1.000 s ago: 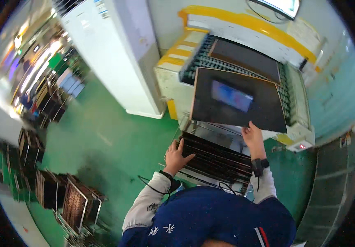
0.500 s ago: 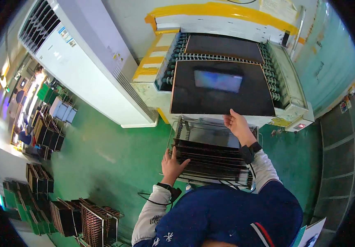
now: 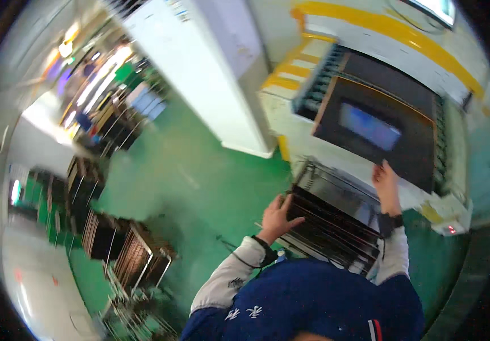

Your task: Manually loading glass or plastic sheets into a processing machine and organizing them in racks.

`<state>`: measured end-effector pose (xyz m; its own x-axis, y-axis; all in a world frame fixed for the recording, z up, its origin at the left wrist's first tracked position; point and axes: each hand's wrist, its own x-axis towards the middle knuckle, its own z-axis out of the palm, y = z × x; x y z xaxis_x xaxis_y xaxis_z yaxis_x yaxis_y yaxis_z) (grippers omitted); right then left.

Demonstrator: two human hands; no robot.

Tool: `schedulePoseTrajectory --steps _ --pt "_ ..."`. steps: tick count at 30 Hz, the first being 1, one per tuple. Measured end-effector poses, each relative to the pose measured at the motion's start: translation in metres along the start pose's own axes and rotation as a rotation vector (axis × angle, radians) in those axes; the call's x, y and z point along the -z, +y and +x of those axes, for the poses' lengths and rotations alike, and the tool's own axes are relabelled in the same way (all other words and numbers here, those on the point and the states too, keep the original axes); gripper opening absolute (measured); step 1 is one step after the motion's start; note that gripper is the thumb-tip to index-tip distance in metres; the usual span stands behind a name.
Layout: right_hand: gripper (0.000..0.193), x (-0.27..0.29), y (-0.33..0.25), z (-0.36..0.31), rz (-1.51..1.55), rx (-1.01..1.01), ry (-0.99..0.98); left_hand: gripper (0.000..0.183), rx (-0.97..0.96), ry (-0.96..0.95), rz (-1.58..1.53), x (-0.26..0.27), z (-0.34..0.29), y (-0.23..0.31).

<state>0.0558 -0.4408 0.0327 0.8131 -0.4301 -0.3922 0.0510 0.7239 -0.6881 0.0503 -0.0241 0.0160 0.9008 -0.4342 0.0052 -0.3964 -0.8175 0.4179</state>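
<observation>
A dark rectangular panel [image 3: 364, 122] with a thin copper-coloured rim lies on a roller conveyor [image 3: 313, 98], its near edge overhanging the machine's front. My right hand [image 3: 387, 186] has its fingertips drawn together at that near edge; motion blur hides how the thumb sits. Beyond this panel, a second dark panel [image 3: 390, 74] rests on the rollers. Below the conveyor stands a metal rack [image 3: 336, 176] holding several dark panels [image 3: 330, 221] side by side. At the rack's left end, my left hand [image 3: 279, 219] has its fingers spread and holds nothing, close to the panels' upper edges.
A tall white air conditioner [image 3: 199, 68] stands left of the conveyor. More racks with panels [image 3: 137, 247] line the green floor [image 3: 199, 170] at lower left. Yellow tape [image 3: 393, 31] runs along the machine's back cover. Far left, a brightly lit work area is blurred.
My view has swung left, so the conveyor and rack appear farther right and tilted. My right hand stays at the panel's near edge; my left stays by the rack.
</observation>
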Motion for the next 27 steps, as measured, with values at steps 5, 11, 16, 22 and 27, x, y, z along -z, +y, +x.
schedulePoseTrajectory --steps 5,11,16,22,27 --pt "0.029 -0.002 0.001 -0.001 -0.02 -0.044 -0.034 0.099 0.026 -0.054 0.012 -0.006 -0.009 -0.011" --pt "0.034 -0.002 -0.006 0.013 -0.05 -0.044 0.016 0.097 0.019 0.01 0.023 -0.012 -0.011 -0.012" --pt "0.035 -0.004 -0.007 0.007 -0.182 -0.071 -0.131 0.097 0.028 0.012 0.009 -0.008 -0.013 -0.011" --pt "0.042 0.012 0.051 -0.034 -1.074 -0.12 -0.236 0.098 0.025 0.027 -0.004 -0.007 -0.018 -0.014" --pt "0.054 0.044 0.098 -0.064 -1.655 0.059 -0.397 0.098 -0.017 0.056 -0.033 -0.011 -0.018 -0.017"
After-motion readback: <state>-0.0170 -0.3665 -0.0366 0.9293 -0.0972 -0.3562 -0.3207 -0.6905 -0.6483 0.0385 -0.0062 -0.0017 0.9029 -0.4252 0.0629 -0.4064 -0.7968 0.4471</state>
